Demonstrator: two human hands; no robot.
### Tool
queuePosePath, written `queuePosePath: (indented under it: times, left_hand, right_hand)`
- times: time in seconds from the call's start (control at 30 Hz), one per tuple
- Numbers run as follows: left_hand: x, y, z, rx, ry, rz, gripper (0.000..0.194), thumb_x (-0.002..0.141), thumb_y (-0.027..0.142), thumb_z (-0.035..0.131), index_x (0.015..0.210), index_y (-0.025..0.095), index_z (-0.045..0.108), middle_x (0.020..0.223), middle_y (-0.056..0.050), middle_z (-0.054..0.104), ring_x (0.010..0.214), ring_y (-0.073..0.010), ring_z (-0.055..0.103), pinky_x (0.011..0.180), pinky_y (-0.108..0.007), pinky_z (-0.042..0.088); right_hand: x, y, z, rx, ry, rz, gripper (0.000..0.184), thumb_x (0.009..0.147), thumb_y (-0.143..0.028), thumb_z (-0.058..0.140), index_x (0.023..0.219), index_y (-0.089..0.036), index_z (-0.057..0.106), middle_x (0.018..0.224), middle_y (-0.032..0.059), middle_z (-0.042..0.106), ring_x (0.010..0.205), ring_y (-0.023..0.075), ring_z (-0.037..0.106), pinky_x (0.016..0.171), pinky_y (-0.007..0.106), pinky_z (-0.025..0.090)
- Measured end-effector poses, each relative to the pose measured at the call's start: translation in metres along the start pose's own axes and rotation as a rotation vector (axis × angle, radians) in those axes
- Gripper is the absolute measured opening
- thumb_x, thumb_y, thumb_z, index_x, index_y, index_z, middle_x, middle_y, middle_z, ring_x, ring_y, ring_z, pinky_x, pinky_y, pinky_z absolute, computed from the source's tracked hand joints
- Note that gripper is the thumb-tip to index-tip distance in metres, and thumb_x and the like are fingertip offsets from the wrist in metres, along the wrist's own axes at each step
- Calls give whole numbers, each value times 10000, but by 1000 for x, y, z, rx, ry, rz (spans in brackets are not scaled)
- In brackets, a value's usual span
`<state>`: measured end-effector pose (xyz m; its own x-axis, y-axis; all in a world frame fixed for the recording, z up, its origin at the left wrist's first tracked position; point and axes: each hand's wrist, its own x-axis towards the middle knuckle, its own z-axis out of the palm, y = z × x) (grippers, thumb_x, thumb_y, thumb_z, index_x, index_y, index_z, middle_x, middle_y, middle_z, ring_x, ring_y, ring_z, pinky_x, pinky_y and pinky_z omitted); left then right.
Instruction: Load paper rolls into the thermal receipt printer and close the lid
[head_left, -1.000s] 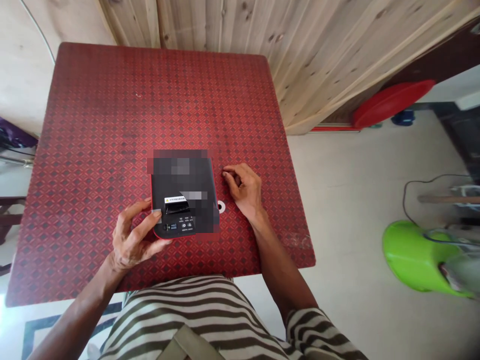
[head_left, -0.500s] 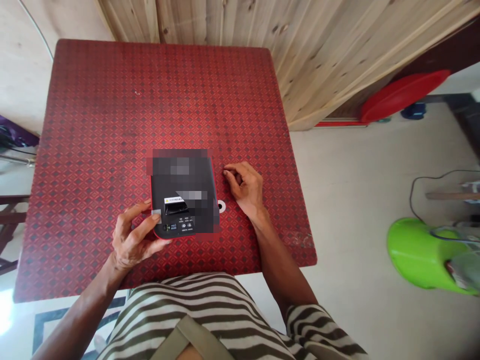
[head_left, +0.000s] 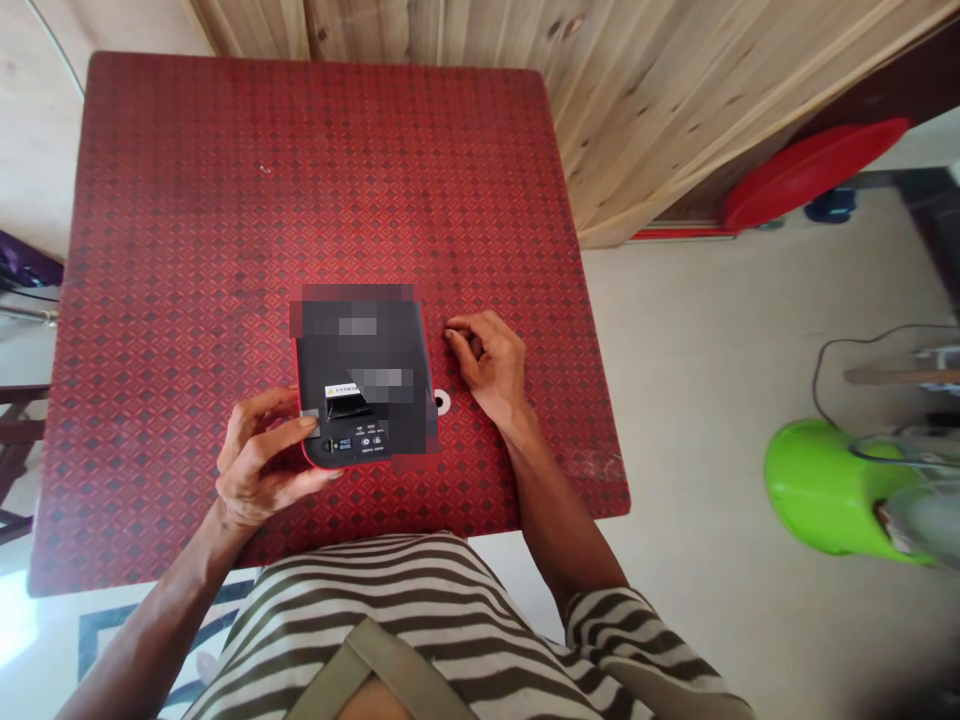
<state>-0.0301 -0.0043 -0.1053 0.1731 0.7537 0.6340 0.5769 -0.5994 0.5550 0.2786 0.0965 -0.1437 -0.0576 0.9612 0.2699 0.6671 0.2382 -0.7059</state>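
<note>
A flat black device with a red rim (head_left: 319,365) is tilted up above the table, partly blurred out by blocky pixels. Its face carries a white warning label, a small switch and round buttons or sockets near the lower edge. My left hand (head_left: 259,465) grips its lower left corner, the thumb below and a finger pressing on a small grey patch (head_left: 311,430) at the edge. Just right of the device lies a white ring with a dark centre (head_left: 442,402), partly hidden by it. My right hand (head_left: 491,362) rests on the table with curled fingers, apart from the device; whatever its fingertips may hold is hidden.
The table (head_left: 322,200) has a red patterned cover and meets a wooden plank wall (head_left: 450,35) at the back. On the floor to the right are a green bucket (head_left: 810,485), a dark cable (head_left: 821,370) and a large red basin (head_left: 817,170).
The camera view has shifted slightly, so the table sits a little higher and more to the left. Both hands and the device keep nearly the same pose.
</note>
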Motion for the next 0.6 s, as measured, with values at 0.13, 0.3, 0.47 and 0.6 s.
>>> queuePosePath:
  times: [0.13,0.3,0.47,0.6]
  left_hand:
    - [-2,-2,0,-23,-30,-15,490,868,433,876,1275,260,666,1356,-85,646,1119,-208,716,856,-359,695]
    - [-3,-3,3,40,2,58,545,878,422,864,1338,227,645,1338,-136,653,1125,-230,708,823,-342,674]
    - [-4,-4,4,92,13,104,605,872,445,866,1386,233,626,1307,-137,681,1079,-236,716,797,-336,653]
    - [-5,-4,3,119,4,107,664,880,440,857,1453,233,593,1316,-150,681,1081,-240,713,823,-341,646]
  right_hand:
    - [1,3,1,10,-1,-16,176,1020,-304,602,1017,-218,756,951,60,765,820,197,700,803,352,559]
    - [-1,-22,-18,-1,28,-83,165,1044,-291,607,1042,-238,763,975,51,795,880,209,736,815,371,593]
    - [1,-95,-48,-95,-44,-357,176,1089,-254,607,1124,-248,779,1051,34,817,936,169,755,866,319,585]
    - [22,-144,-38,-433,-525,-425,313,1106,-142,476,1201,-218,765,1146,65,799,816,170,743,675,319,506]
